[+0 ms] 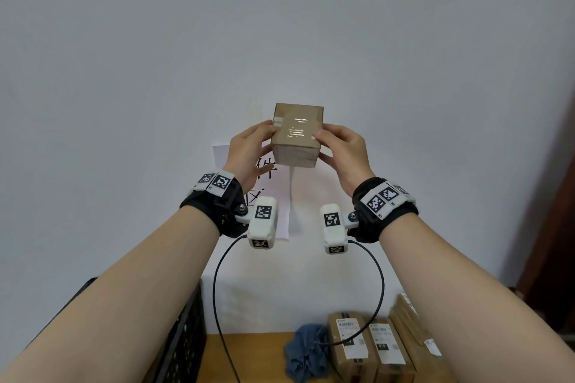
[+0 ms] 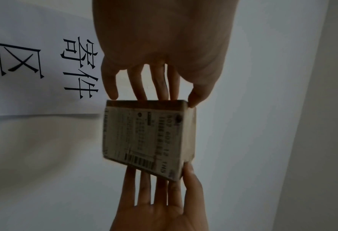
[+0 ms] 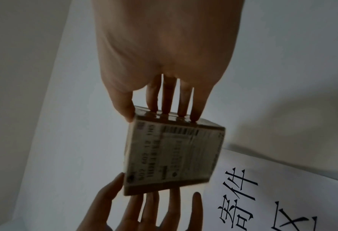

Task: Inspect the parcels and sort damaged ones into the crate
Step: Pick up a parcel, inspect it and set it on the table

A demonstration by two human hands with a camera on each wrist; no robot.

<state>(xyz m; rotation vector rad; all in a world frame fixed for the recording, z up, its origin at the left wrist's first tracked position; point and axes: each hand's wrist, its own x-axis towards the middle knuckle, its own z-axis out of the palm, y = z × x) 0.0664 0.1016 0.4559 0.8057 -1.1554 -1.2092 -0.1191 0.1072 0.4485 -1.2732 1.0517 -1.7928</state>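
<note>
Parcel (image 1: 297,134): small brown cardboard box, raised in front of the wall, well above the surface (image 1: 255,354); gripped between both hands.
Left hand (image 1: 249,152): fingers (image 2: 140,84) extended along the parcel's left side, thumb on the near edge; grips the parcel.
Right hand (image 1: 345,152): fingers (image 3: 168,96) extended along the opposite side, thumb at the near corner; grips the parcel.
Taped face: clear tape, toward the head camera.
Label face (image 2: 142,137): white shipping label with barcode, toward both wrist cameras, between the two sets of fingertips.
Wall sign (image 2: 35,62): white sheet with black characters, behind the left hand's fingers.
Crate (image 1: 183,342): black, on the surface, far below the left hand's fingers.
Other parcels (image 1: 370,348): labelled boxes in a row, below the right hand's fingers.
Cloth (image 1: 306,351): blue, crumpled, just beside that row.
</note>
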